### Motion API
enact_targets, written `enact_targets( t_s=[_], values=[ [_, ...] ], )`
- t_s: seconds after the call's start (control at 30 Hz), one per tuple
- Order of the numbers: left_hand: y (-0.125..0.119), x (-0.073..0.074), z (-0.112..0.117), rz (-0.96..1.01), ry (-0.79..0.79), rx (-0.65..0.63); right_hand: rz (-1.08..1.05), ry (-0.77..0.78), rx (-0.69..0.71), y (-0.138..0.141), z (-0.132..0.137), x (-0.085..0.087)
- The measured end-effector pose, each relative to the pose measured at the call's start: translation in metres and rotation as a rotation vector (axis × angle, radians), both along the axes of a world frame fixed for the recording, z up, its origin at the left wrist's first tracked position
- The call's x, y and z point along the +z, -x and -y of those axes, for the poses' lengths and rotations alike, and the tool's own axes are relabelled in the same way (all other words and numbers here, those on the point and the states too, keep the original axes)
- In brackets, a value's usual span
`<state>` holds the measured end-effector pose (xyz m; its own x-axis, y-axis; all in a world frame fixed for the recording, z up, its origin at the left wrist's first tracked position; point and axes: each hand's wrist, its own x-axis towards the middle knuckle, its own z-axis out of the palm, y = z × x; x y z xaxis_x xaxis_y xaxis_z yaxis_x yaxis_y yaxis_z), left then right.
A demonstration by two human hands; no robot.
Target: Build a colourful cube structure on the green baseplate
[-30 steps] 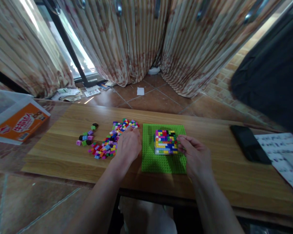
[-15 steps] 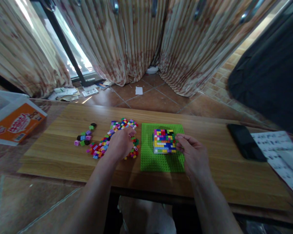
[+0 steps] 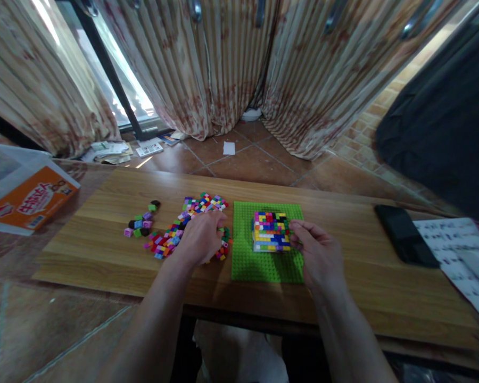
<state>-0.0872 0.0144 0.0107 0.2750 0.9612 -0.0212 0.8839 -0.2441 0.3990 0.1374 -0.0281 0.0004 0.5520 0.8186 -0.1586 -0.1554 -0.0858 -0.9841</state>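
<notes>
A block built of multicoloured toy bricks (image 3: 270, 232) stands on a green studded baseplate (image 3: 243, 266). My right hand (image 3: 317, 247) is at the block's right side, thumb and index finger pinched on what looks like a small brick, mostly covered by the fingertips. My left hand (image 3: 203, 236) reaches over a loose pile of small bricks (image 3: 167, 242) to the left of the baseplate. Its fingers are closed and point down into the pile's right part; a bit of green shows by the fingertips, but what they hold is hidden.
Several larger bricks (image 3: 138, 224) lie apart, left of the pile. A black phone-like object (image 3: 406, 235) and printed sheets (image 3: 451, 250) lie on the table's right. At far left stands a clear plastic box (image 3: 32, 199) with an orange label. Curtains hang beyond the wooden table (image 3: 91, 250).
The view has shifted slightly. My left hand has moved a little right over the pile, its fingers drawn closer together. My right hand stays pinched beside the block.
</notes>
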Motion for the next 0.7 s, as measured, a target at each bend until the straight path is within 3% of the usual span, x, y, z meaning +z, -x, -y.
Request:
enact_targets(
  t_s=[0.23, 0.33, 0.4, 0.5, 0.6, 0.7],
  values=[
    [-0.002, 0.006, 0.001, 0.042, 0.008, 0.000, -0.037, 0.010, -0.010, 0.001, 0.000, 0.002],
    [-0.001, 0.007, -0.002, 0.163, 0.015, 0.051, 0.038, 0.004, -0.021, 0.001, 0.000, 0.001],
    [-0.002, 0.007, -0.003, 0.361, 0.033, 0.099, 0.208, -0.040, -0.053, 0.003, 0.002, 0.001],
    [-0.007, 0.008, -0.003, 0.823, 0.179, 0.097, 0.562, -0.206, -0.066, 0.011, 0.008, 0.006],
    [-0.017, 0.013, 0.003, 1.201, 0.365, 0.097, 0.746, -0.342, 0.070, 0.023, 0.016, 0.013],
    [-0.029, 0.019, 0.010, 1.398, 0.517, 0.145, 0.805, -0.382, 0.247, 0.034, 0.021, 0.016]
  ],
)
